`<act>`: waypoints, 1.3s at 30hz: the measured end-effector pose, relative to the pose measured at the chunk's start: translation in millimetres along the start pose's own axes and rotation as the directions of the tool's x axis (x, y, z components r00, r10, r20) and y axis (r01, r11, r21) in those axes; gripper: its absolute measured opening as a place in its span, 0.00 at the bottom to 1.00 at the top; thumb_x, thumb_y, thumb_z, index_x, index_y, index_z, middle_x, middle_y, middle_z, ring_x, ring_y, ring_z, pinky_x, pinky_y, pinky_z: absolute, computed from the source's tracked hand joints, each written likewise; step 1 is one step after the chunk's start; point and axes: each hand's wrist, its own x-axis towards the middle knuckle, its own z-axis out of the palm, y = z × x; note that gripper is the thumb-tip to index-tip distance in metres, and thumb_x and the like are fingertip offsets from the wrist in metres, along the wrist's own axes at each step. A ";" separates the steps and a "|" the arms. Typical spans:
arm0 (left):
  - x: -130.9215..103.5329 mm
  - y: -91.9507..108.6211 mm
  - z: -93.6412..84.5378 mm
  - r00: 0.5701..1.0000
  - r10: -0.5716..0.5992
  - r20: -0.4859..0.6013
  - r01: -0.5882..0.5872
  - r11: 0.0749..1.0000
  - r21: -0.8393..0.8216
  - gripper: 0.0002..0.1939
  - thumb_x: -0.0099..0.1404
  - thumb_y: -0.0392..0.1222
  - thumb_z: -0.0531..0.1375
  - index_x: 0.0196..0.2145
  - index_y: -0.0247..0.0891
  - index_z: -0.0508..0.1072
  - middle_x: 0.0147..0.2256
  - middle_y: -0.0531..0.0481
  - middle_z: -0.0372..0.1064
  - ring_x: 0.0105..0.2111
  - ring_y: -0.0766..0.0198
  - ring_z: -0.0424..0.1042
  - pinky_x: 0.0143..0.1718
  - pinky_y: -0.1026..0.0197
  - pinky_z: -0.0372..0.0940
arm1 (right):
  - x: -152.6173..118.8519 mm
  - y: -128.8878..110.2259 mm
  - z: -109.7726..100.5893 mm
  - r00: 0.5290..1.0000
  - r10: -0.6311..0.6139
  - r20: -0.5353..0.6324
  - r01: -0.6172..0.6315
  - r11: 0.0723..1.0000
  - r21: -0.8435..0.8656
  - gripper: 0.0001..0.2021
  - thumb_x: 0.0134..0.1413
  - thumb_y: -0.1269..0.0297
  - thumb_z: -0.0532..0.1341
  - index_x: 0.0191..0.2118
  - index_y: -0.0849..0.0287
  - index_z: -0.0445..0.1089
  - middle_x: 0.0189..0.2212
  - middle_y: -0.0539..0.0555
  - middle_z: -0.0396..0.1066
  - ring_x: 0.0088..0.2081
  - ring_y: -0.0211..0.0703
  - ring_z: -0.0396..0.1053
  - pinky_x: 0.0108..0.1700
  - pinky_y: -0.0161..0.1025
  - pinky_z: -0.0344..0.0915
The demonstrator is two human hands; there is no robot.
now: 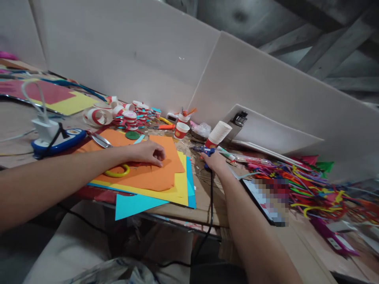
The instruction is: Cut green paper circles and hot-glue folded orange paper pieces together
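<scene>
My left hand rests with curled fingers on the orange paper, which lies over yellow sheets and blue sheets. Whether anything is between those fingers is hidden. My right hand is wrapped round a blue glue gun whose black cord hangs over the table edge. Scissors with a yellow handle lie partly beneath my left forearm. Just behind the glue gun stands a leaning stack of paper cups.
At left, a blue power strip holds a white plug. Cut cup pieces crowd the back. A tablet and colourful pipe cleaners lie at right. A dark bottle leans by the wall.
</scene>
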 end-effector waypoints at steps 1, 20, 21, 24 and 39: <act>0.2 -0.2 0.4 1.000 0.007 0.003 -0.007 1.000 0.009 0.17 0.54 0.50 0.64 0.37 0.36 0.75 0.32 0.51 0.74 0.31 0.65 0.71 0.31 0.67 0.61 | -3.5 -0.7 -3.3 1.000 0.006 -0.021 -0.007 0.999 -0.054 0.22 0.58 0.52 0.57 0.43 0.70 0.72 0.44 0.73 0.73 0.50 0.62 0.70 0.51 0.51 0.64; 1.4 -5.5 -1.9 0.999 -0.053 0.003 0.053 0.996 0.078 0.37 0.46 0.57 0.68 0.50 0.36 0.68 0.48 0.44 0.69 0.40 0.59 0.69 0.38 0.62 0.64 | -91.0 -42.0 10.3 0.527 -0.700 0.481 0.735 0.660 0.154 0.40 0.64 0.42 0.40 0.69 0.70 0.41 0.70 0.63 0.33 0.70 0.52 0.31 0.69 0.53 0.34; 1.0 -5.2 -3.1 0.998 -0.053 0.019 0.052 0.996 0.071 0.38 0.46 0.56 0.69 0.51 0.36 0.67 0.49 0.43 0.69 0.41 0.59 0.69 0.39 0.62 0.64 | -90.5 -40.0 8.6 0.539 -0.691 0.482 0.732 0.667 0.139 0.39 0.64 0.42 0.40 0.69 0.69 0.41 0.70 0.63 0.33 0.70 0.51 0.31 0.69 0.54 0.34; 0.1 -5.1 -6.3 0.997 -0.044 0.066 0.039 0.996 0.076 0.40 0.45 0.56 0.69 0.53 0.36 0.66 0.51 0.42 0.68 0.43 0.58 0.69 0.41 0.62 0.64 | -91.7 -36.5 6.3 0.566 -0.666 0.486 0.723 0.684 0.097 0.39 0.64 0.42 0.40 0.69 0.69 0.41 0.69 0.64 0.35 0.70 0.51 0.32 0.69 0.54 0.33; -1.6 0.8 -8.1 0.992 0.011 0.130 -0.028 0.991 0.132 0.33 0.59 0.58 0.59 0.57 0.36 0.65 0.54 0.40 0.65 0.52 0.55 0.67 0.53 0.59 0.60 | -93.4 -39.4 20.7 0.475 -0.803 0.360 0.773 0.576 0.266 0.38 0.65 0.43 0.40 0.69 0.67 0.42 0.70 0.62 0.34 0.71 0.49 0.30 0.69 0.53 0.35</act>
